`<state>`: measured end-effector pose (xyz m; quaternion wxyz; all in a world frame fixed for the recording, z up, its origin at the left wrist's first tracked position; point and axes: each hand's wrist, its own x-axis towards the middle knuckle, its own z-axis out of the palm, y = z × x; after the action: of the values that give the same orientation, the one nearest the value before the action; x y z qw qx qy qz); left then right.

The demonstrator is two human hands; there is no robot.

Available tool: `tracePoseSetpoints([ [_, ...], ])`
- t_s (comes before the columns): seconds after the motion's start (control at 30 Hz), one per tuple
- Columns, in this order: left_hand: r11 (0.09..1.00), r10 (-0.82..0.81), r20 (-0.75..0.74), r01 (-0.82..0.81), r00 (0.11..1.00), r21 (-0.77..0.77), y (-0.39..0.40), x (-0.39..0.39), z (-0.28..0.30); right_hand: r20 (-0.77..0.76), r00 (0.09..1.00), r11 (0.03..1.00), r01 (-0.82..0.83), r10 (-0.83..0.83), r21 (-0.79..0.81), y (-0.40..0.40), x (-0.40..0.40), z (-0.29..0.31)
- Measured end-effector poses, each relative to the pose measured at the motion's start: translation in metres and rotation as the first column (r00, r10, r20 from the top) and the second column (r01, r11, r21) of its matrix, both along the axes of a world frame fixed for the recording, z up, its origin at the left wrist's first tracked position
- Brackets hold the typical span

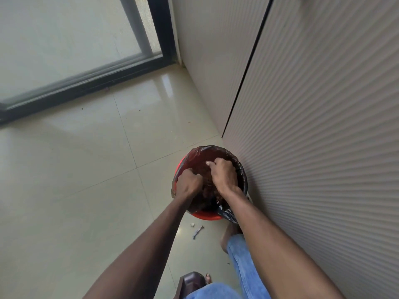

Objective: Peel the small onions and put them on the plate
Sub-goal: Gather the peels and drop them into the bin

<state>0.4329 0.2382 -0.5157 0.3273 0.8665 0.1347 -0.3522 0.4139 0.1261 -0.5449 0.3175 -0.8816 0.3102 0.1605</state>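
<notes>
We are curling both sets of fingers, left hand (188, 184) and right hand (223, 174), over the lined bin (205, 216), apparently shedding peelings beneath them, contents untellable; next, probably back to the onions.

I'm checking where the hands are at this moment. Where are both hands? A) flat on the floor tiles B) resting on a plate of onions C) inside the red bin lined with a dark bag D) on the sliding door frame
C: the left hand and right hand both reach down into the mouth of the red bin, inside its dark bag liner.
</notes>
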Motion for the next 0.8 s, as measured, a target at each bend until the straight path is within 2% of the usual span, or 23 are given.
tracePoseSetpoints([
  [0.13,0.998,-0.055,0.011,0.055,0.998,0.013,0.004,-0.003,0.004,-0.020,0.998,0.997,0.050,-0.051,-0.064,0.002,0.002,0.009],
  [0.23,0.999,-0.051,0.057,0.051,0.997,-0.001,0.003,-0.005,0.015,-0.134,0.984,0.992,-0.121,0.117,-0.024,0.003,-0.001,0.012],
  [0.37,0.991,-0.115,0.032,0.117,0.993,-0.066,0.002,-0.006,0.034,-0.206,0.964,0.983,-0.153,0.171,0.100,0.000,-0.011,0.033],
  [0.43,0.984,-0.108,-0.027,0.103,0.994,-0.148,0.001,-0.008,0.048,-0.242,0.948,0.976,-0.188,0.209,0.106,0.002,-0.020,0.055],
  [0.5,0.974,-0.067,-0.080,0.048,0.995,-0.223,0.001,-0.015,0.068,-0.149,0.987,0.996,-0.058,0.068,0.070,0.002,-0.031,0.084],
  [0.53,0.972,-0.035,-0.060,0.020,0.998,-0.233,0.002,-0.018,0.077,-0.095,0.995,0.998,0.024,-0.017,0.066,0.002,-0.036,0.098],
  [0.63,0.959,0.059,0.130,-0.020,0.990,-0.282,0.004,-0.038,0.134,0.055,0.977,0.971,0.199,-0.208,0.136,0.004,-0.057,0.154],
  [0.7,0.933,0.042,0.171,0.023,0.984,-0.360,0.003,-0.056,0.178,0.186,0.929,0.943,0.294,-0.321,0.159,0.008,-0.076,0.200],
  [0.8,0.892,0.025,0.240,0.086,0.970,-0.443,-0.002,-0.087,0.238,0.389,0.811,0.899,0.401,-0.438,0.177,0.013,-0.107,0.266],
])
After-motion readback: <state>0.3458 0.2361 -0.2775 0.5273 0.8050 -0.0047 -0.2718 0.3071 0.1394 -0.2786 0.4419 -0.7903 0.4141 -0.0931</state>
